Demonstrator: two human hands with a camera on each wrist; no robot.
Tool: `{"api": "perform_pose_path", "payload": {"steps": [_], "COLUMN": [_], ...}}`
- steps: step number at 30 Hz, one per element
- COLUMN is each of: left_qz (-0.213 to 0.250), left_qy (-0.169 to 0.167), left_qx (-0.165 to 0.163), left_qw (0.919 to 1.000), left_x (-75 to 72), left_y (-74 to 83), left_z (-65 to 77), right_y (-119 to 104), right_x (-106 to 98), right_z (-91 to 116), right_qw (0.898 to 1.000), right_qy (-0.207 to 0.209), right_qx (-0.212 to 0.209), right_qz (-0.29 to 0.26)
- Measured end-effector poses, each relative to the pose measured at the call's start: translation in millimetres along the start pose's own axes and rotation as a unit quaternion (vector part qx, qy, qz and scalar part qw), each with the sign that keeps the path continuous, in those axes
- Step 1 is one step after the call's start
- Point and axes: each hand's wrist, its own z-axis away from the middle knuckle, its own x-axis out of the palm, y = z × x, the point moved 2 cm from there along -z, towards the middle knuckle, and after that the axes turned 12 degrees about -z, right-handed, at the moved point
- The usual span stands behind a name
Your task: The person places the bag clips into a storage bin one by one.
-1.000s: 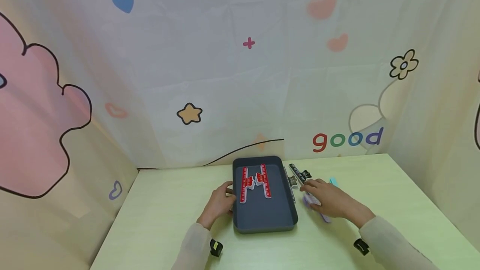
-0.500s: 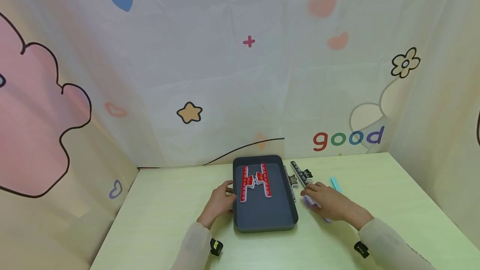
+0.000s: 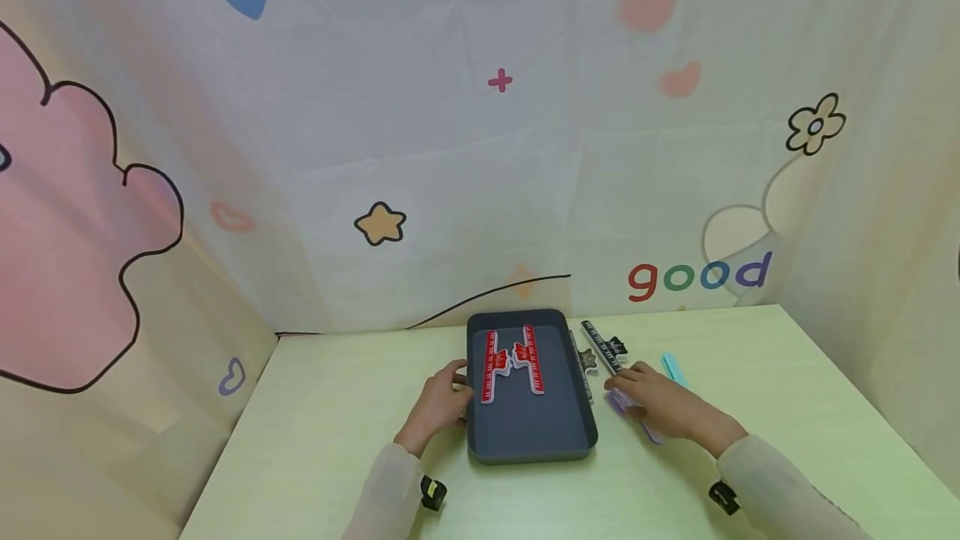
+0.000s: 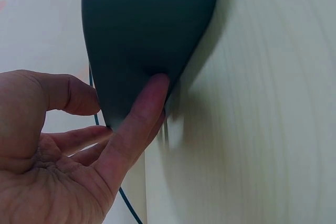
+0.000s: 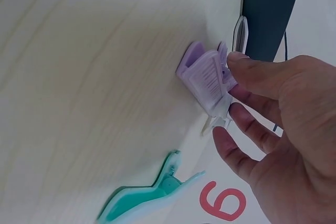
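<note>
Piano-key page clips lie about a dark grey tray [image 3: 528, 440]. Two red clips [image 3: 487, 382] [image 3: 531, 365] sit inside it, crown handles facing. At the tray's left side, my left hand [image 3: 435, 405] holds the wall: the thumb is at the rim and the fingers lie along the outer side in the left wrist view. Right of the tray, my right hand [image 3: 663, 402] pinches a purple clip [image 5: 205, 80] between thumb and index finger near the tabletop. The other fingers hang loose. In the head view the hand hides much of this clip.
A black clip [image 3: 598, 344] lies just beyond the right hand. Another dark clip [image 3: 588, 359] lies against the tray's right wall. A teal clip [image 3: 672, 368] is to the right of the hand. A printed curtain [image 3: 420, 132] rises behind the table [image 3: 337, 423].
My right hand has shifted slightly over the purple clip, its fingertips closing in on it. More of the black clip and teal clip shows now. The left hand and tray stay put.
</note>
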Motion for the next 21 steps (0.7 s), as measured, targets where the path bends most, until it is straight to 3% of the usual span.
{"api": "perform_pose_path", "payload": {"steps": [10,21], "left_qz": [0.003,0.004], "left_qy": [0.0,0.002], "left_qx": [0.001,0.007], "left_qw": [1.0,1.0], "left_x": [-1.2,-0.8], "left_y": [-0.2,-0.4], "left_z": [0.2,0.9], "right_y": [1.9,-5.1], "right_x": [0.5,-7.3], "right_z": [-0.8,1.7], "right_qw": [1.0,0.998], "right_qy": [-0.011,0.023], "right_qx": [-0.007,-0.06], "right_qz": [-0.006,0.024]}}
